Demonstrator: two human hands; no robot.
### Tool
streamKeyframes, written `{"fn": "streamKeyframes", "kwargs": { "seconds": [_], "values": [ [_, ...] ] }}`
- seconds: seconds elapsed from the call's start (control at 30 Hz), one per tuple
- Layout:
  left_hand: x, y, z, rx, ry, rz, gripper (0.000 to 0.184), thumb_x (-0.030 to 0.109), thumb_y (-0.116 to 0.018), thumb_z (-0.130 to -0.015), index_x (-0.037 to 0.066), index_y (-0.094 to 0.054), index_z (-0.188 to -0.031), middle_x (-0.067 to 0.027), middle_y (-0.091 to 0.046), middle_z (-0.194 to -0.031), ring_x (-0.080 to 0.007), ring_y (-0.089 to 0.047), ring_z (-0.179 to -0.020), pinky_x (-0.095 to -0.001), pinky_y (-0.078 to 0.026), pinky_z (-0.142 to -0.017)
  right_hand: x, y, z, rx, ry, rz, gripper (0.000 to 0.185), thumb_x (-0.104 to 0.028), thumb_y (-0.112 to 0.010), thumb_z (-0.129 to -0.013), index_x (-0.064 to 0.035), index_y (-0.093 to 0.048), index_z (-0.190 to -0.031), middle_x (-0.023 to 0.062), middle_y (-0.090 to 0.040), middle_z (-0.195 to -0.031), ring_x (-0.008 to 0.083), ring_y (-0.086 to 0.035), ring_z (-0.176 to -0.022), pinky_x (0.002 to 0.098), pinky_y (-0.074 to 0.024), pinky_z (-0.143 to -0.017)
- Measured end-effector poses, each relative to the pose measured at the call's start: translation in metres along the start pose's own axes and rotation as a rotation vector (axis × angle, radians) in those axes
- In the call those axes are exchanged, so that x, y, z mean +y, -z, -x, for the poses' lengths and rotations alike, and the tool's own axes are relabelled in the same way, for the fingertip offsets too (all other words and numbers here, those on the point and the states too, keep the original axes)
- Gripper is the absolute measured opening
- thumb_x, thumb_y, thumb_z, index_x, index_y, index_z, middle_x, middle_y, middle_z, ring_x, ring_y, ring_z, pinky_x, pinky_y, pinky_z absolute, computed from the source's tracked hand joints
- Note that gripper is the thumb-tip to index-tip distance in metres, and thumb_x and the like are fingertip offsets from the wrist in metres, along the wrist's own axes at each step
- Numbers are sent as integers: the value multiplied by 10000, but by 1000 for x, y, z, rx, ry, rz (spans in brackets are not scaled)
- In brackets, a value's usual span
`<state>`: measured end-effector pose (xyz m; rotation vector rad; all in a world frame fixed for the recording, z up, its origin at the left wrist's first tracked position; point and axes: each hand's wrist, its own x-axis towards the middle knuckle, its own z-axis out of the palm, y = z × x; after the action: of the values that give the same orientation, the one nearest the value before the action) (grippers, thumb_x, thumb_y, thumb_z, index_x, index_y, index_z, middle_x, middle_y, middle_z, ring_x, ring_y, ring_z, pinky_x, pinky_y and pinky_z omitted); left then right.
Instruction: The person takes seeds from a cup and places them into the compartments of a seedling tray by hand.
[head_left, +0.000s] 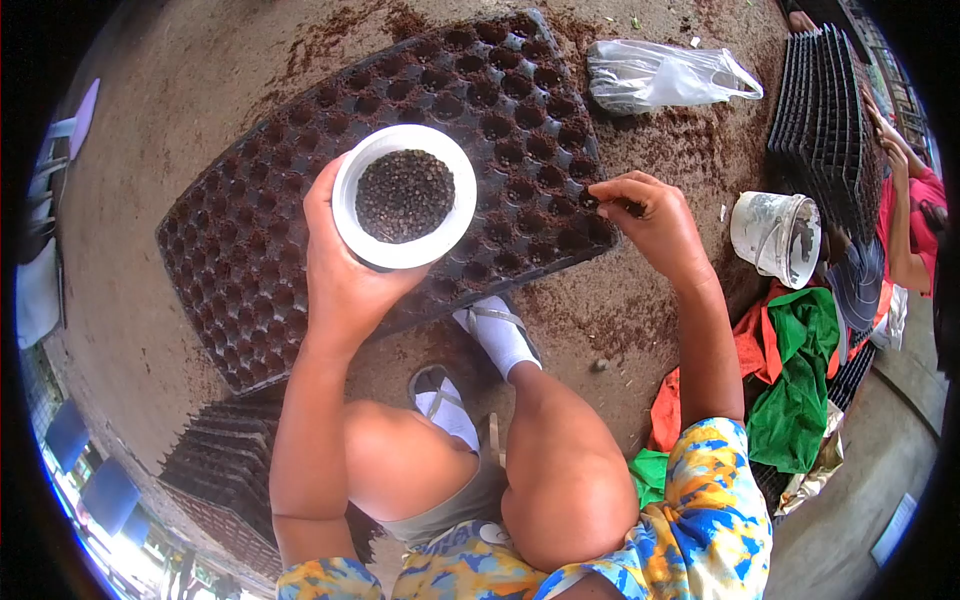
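Note:
A white bowl of small dark seeds is held by my left hand, its fingers wrapped round the rim and side. Below the bowl lies a large black seedling tray whose many round cells hold dark brown soil. My right hand hovers over the tray's right edge, thumb and fingertips pinched together above a cell. Whatever may be between those fingertips is too small to make out.
A plastic bag lies beyond the tray. At right are a white bucket, stacked trays, green cloth and another person in red. More stacked trays stand at lower left. Loose soil litters the ground.

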<state>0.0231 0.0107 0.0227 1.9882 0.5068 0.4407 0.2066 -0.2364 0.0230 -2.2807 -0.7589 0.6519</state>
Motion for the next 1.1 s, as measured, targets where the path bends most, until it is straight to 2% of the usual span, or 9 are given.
{"fn": "streamKeyframes", "kwargs": {
  "seconds": [0.27, 0.37, 0.47, 0.57, 0.6, 0.73, 0.93, 1.03, 1.1],
  "values": [
    [-5, -1, 1, 11, -10, 77, 964, 103, -893, -579, 11, -325, -1353, -148, -535, -1262, -234, -544, -1163, -362, -415, -1009, 0, 2, 16, -62, 2, 19, 176, -20, -714, -777, -28, -696, -953, 110, -675, -894, 220, -662, -794, 320, -514, -712],
    [-4, 0, 2, 6, -10, 87, 964, 98, -892, -580, 8, -324, -1352, -149, -530, -1269, -231, -539, -1166, -359, -412, -1011, -1, 0, 23, -32, -48, 25, 170, -7, -704, -786, -21, -697, -955, 102, -679, -908, 201, -664, -830, 310, -506, -743],
    [-4, 0, 3, 13, 0, 69, 967, 101, -894, -578, 11, -324, -1354, -147, -525, -1274, -230, -534, -1172, -357, -409, -1015, 5, 0, 26, 50, -12, 53, 176, 10, -670, -804, -49, -701, -968, 91, -665, -914, 230, -661, -828, 329, -512, -745],
    [-2, 2, 3, 7, 12, 22, 972, 105, -896, -577, 13, -322, -1357, -146, -519, -1280, -231, -527, -1179, -358, -405, -1019, 6, -8, 26, 139, 157, 317, 265, 33, -641, -758, -86, -702, -986, 102, -634, -927, 280, -639, -845, 383, -521, -740],
    [-2, 2, 3, 7, 12, 28, 974, 104, -896, -576, 13, -322, -1357, -146, -519, -1280, -231, -527, -1179, -358, -404, -1020, 6, -9, 26, 108, 160, 390, 353, 58, -606, -721, -121, -707, -1007, 93, -610, -968, 278, -618, -905, 389, -518, -768],
    [-1, 1, 2, 4, 16, 22, 974, 95, -889, -576, 14, -318, -1360, -145, -517, -1281, -229, -526, -1180, -357, -400, -1024, 6, -16, 24, 55, 168, 528, 351, 38, -578, -737, -142, -715, -1006, 83, -596, -967, 276, -593, -945, 378, -512, -796],
    [-1, -3, 2, -25, 15, 93, 955, 76, -871, -586, 19, -318, -1363, -143, -522, -1277, -225, -529, -1180, -355, -405, -1022, -10, -8, 24, 150, 216, 430, 257, 33, -651, -747, -98, -695, -963, 73, -598, -955, 271, -603, -889, 371, -510, -748],
    [0, -8, 4, -62, 8, 93, 941, 85, -870, -593, 31, -328, -1361, -143, -529, -1273, -239, -537, -1178, -356, -421, -1012, -48, -12, 15, 232, 352, 296, 242, 15, -693, -717, -86, -693, -937, 77, -611, -896, 270, -605, -830, 368, -509, -717],
    [-1, -13, 6, -113, -11, 67, 928, 110, -877, -598, 47, -344, -1355, -148, -524, -1276, -257, -539, -1178, -362, -435, -998, -80, -25, 9, 182, 526, 211, 234, 7, -714, -683, -75, -699, -902, 74, -618, -855, 260, -604, -792, 361, -511, -679]
  ]
}}
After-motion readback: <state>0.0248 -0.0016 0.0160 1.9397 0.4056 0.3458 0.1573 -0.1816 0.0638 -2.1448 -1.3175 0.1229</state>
